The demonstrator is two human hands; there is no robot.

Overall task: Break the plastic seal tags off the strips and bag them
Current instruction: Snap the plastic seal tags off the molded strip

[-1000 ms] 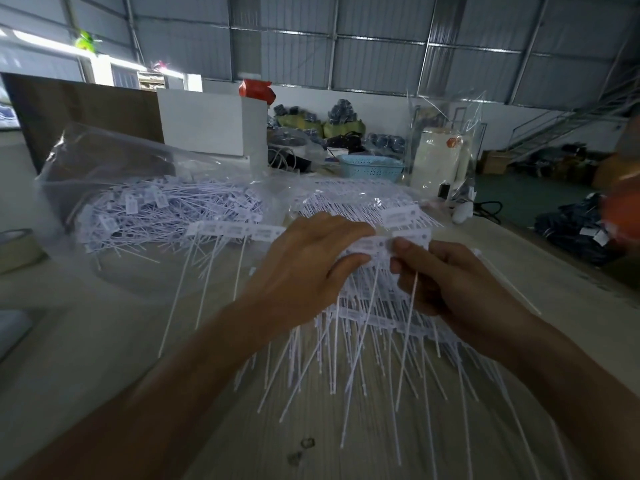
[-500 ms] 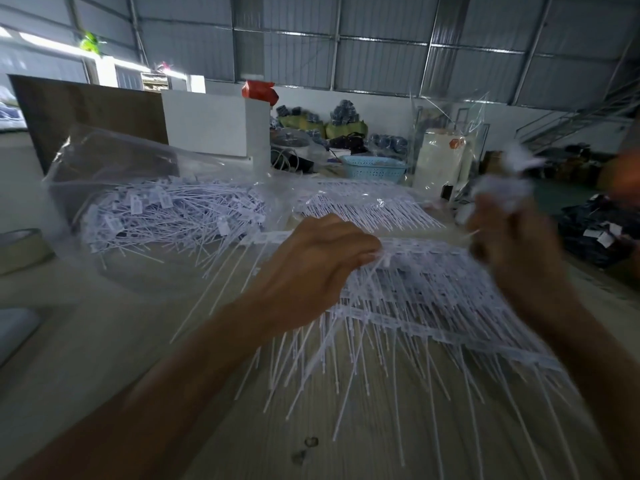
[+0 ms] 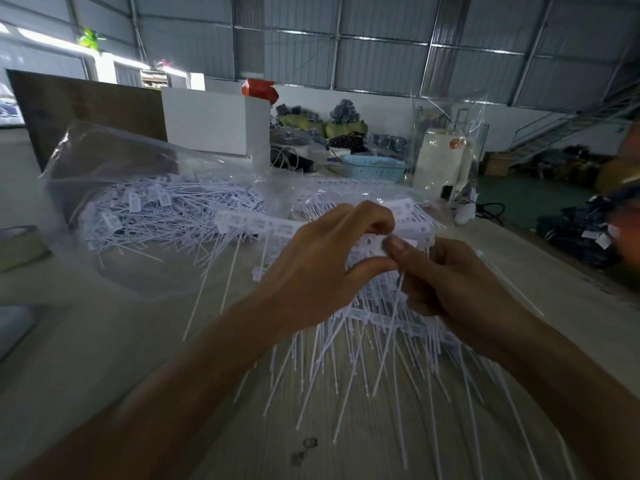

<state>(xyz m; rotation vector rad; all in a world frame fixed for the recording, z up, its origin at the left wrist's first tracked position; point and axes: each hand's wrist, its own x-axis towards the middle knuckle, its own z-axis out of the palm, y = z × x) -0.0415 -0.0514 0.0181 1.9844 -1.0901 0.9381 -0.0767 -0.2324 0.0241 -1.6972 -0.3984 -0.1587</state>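
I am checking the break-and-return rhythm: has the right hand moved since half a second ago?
Yes. The right hand has come back down and leftward from near the white roll to meet the left hand.

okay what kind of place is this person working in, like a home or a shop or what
Most likely a warehouse or small factory floor, not a home. The corrugated metal walls and roof, a metal staircase at the far right, and bundled goods stacked along the far wall all point that way.

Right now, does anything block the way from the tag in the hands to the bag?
Nothing visible does. Both the left hand and right hand pinch the tag strip; the clear bag lies open to the left.
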